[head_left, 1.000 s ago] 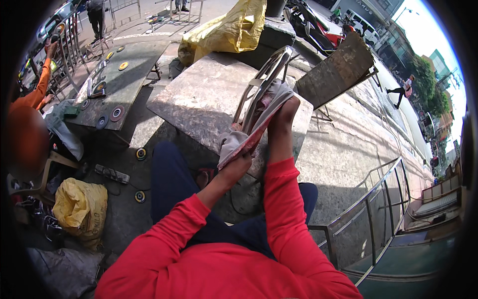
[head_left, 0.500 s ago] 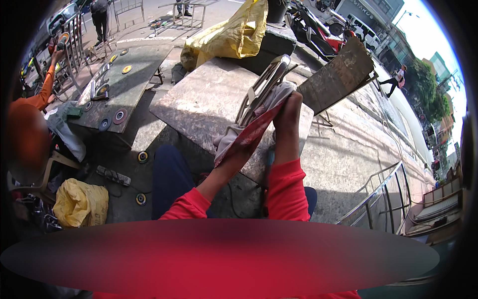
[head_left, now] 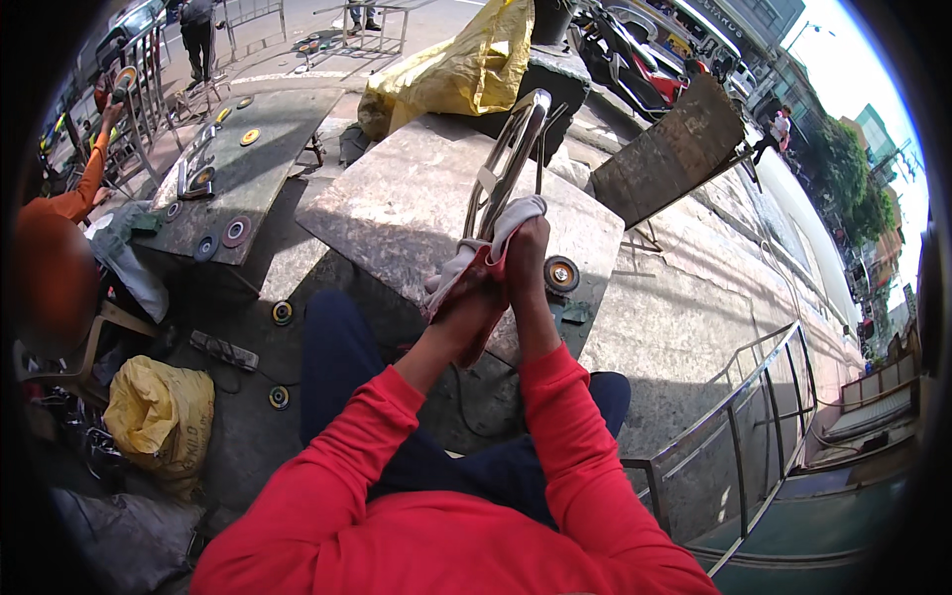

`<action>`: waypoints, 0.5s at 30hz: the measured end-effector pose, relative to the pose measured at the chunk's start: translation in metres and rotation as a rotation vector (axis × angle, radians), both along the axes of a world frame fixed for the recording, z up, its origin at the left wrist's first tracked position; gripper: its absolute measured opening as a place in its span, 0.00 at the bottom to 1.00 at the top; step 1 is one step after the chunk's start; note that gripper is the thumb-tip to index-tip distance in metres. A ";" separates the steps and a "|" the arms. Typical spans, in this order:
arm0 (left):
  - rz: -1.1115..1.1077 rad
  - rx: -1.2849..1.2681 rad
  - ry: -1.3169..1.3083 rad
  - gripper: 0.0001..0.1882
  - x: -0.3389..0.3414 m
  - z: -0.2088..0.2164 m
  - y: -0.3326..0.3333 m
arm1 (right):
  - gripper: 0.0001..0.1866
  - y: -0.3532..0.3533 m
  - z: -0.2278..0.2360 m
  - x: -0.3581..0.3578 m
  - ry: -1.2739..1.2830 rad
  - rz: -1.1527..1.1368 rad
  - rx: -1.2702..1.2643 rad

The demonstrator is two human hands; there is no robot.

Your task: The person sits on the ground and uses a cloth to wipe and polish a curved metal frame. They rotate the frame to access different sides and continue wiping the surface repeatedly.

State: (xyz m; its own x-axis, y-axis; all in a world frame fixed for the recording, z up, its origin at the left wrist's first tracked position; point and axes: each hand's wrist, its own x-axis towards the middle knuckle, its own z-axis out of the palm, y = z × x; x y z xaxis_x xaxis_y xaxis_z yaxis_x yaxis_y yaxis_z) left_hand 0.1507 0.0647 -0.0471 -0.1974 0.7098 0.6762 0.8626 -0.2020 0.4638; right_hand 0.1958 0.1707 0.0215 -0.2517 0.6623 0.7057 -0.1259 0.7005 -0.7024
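A shiny bent-tube metal frame [head_left: 509, 159] stands tilted over the worktable [head_left: 372, 193], its curved end pointing away from me. Around its near part is a red and grey-white cloth [head_left: 516, 217]. My left hand [head_left: 468, 305] is closed on the cloth at the frame's lower end; the fingers are partly hidden. Just above and to the right, my right hand [head_left: 530, 248] grips the cloth against the tubing. A round grinding disc [head_left: 561, 275] lies on the tabletop beside my right wrist.
A second table [head_left: 268, 178] at left holds several abrasive discs and a curved metal piece. A person in orange [head_left: 69, 203] sits there with a power tool. A yellow sack [head_left: 451, 74] lies beyond my table, a rusty sheet [head_left: 674, 149] at right, a metal frame [head_left: 734, 397] lower right.
My right hand has drawn back along the tubing toward my left hand, bringing the cloth with it. More of the frame's far end and the disc on the table now show.
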 end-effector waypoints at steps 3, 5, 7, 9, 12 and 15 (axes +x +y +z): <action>-0.072 -0.268 -0.030 0.12 0.006 -0.002 -0.003 | 0.11 0.010 0.024 0.010 0.096 0.144 -0.504; -0.095 -0.382 -0.066 0.13 0.013 0.000 -0.007 | 0.13 0.027 0.050 0.014 -0.076 -0.111 -0.237; -0.103 -0.282 -0.156 0.13 0.019 0.006 -0.010 | 0.15 0.037 0.072 0.018 -0.621 -0.534 0.468; -0.115 -0.186 -0.253 0.13 0.023 0.016 -0.013 | 0.16 0.031 0.079 0.019 -0.643 -0.479 0.193; -0.138 -0.082 -0.274 0.13 0.016 0.037 -0.018 | 0.19 0.007 0.076 0.026 -0.755 -0.414 -0.087; -0.190 -0.064 -0.093 0.11 -0.001 0.052 -0.027 | 0.19 -0.010 0.073 0.033 -0.841 -0.390 -0.063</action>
State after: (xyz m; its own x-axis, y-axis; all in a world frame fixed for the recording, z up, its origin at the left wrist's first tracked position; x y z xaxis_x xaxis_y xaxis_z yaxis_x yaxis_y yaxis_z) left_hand 0.1501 0.0372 0.0044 -0.1152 0.7808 0.6140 0.7649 -0.3247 0.5564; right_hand 0.2285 0.1608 0.0943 -0.4155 0.8387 0.3521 0.6787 0.5436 -0.4938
